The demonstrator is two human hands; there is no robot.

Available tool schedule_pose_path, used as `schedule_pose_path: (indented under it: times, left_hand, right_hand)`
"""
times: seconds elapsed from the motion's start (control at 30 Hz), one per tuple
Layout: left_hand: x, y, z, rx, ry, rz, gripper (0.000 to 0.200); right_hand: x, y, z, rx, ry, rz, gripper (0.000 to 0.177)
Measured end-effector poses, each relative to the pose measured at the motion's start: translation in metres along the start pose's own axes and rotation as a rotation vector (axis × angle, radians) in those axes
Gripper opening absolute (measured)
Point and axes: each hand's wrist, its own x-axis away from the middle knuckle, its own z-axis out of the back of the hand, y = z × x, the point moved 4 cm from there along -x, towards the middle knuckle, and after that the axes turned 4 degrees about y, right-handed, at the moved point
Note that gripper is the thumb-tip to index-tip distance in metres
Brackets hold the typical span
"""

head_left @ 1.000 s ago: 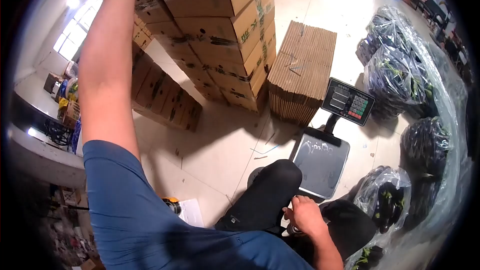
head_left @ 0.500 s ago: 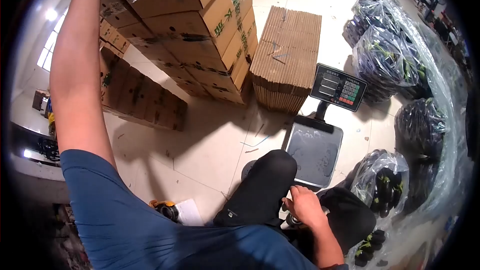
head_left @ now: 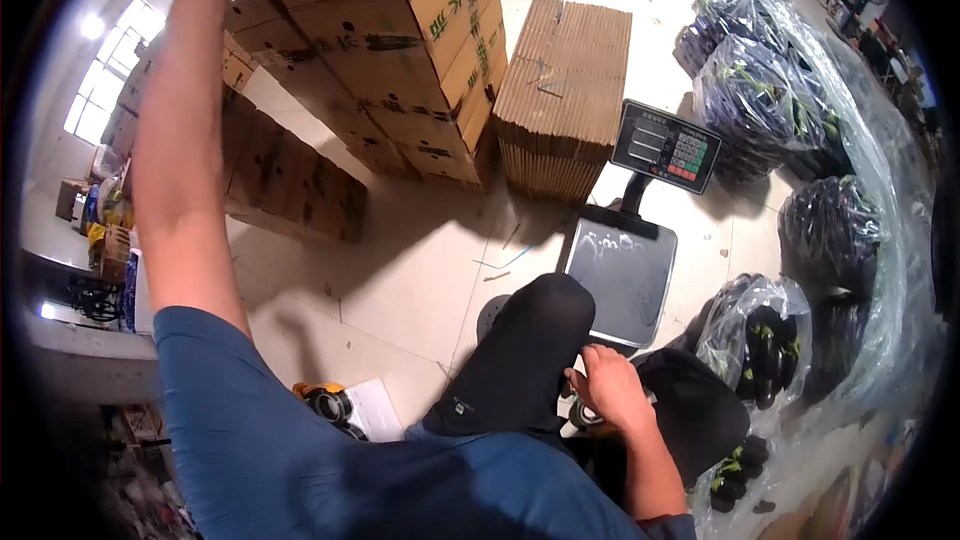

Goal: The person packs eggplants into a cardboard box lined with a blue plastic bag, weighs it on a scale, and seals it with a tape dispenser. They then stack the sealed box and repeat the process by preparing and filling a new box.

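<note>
My left arm (head_left: pixel 180 140) is raised along the left side, and its hand lies beyond the top edge of the view. My right hand (head_left: pixel 612 385) rests between my knees with the fingers curled. A small pale and dark object (head_left: pixel 580 415) shows just below those fingers; I cannot make out what it is or how firmly it is held. In front of my knees stands a platform scale (head_left: pixel 620 280), its plate bare and its keypad display (head_left: pixel 665 147) tilted towards me. Beside my right knee is a clear plastic bag of eggplants (head_left: pixel 765 355).
Taped cartons (head_left: pixel 370 50) are stacked high at the upper left, with a lower row of boxes (head_left: pixel 290 170) beside them. Flattened cardboard (head_left: pixel 565 80) is piled behind the scale. More bagged eggplants (head_left: pixel 765 105) line the right. A paper sheet (head_left: pixel 375 410) lies near my left hip.
The view has tipped slightly, so the cartons, scale and bags sit higher in it. My raised left arm has shifted a little to the right; my right hand stays between my knees.
</note>
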Motion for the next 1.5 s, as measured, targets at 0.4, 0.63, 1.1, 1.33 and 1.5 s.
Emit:
schedule_pose_path:
  times: [0.4, 0.63, 1.1, 1.33, 1.5]
  left_hand:
    - [0.475, 0.067, 0.022, -0.090, -1.156, -0.212, 0.062]
    - [0.515, -0.035, -0.047, -0.315, -1.172, 0.563, 0.083]
    - [0.519, -0.087, -0.066, -0.270, -1.072, 0.664, 0.076]
    - [0.534, -0.073, -0.013, -0.325, -0.774, 0.332, 0.017]
    - [0.575, -0.028, 0.073, -0.466, -0.934, 0.644, 0.039]
  right_hand:
    - [0.040, 0.005, -0.023, 0.021, 0.007, -0.064, 0.050]
    - [0.054, 0.039, -0.064, 0.066, -0.131, -0.159, 0.037]
    - [0.029, 0.024, -0.045, 0.191, -0.121, -0.104, 0.029]
    - [0.030, 0.025, -0.048, 0.170, -0.090, -0.086, 0.029]
    - [0.031, 0.028, -0.050, 0.139, -0.138, -0.120, 0.033]
